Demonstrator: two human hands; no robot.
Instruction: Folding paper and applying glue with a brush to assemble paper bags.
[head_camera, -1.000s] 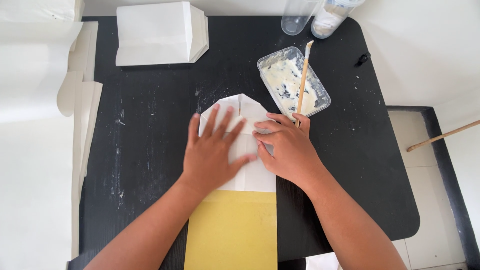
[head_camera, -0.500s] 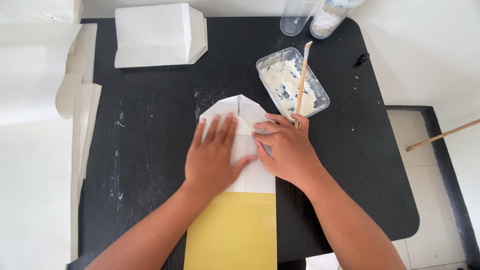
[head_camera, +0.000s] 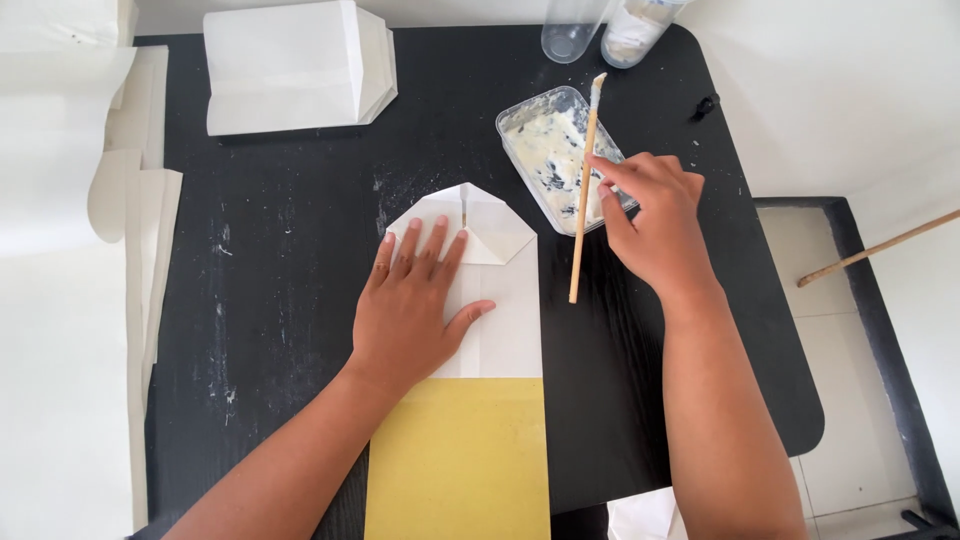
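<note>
We note a black table (head_camera: 300, 300), paste-smeared; left hand (head_camera: 415, 305) flat, open on the paper bag (head_camera: 500, 300); right hand (head_camera: 655, 220) pinching a brush (head_camera: 583, 190) beside the bag.

Bright even daylight, sharp, soft shadows

Black table (head_camera: 280, 300) — bags, probably paste tray (head_camera: 560, 150)

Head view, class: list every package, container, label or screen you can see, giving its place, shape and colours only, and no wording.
Plastic tub: right of centre, clear rectangular, whitish paste inside.
Two clear containers: top edge, round, cut off.
Paper bag: centre under left hand, white, folded, pointed top.
Folded bags: top left, white stack.
No labels or screens visible.
</note>
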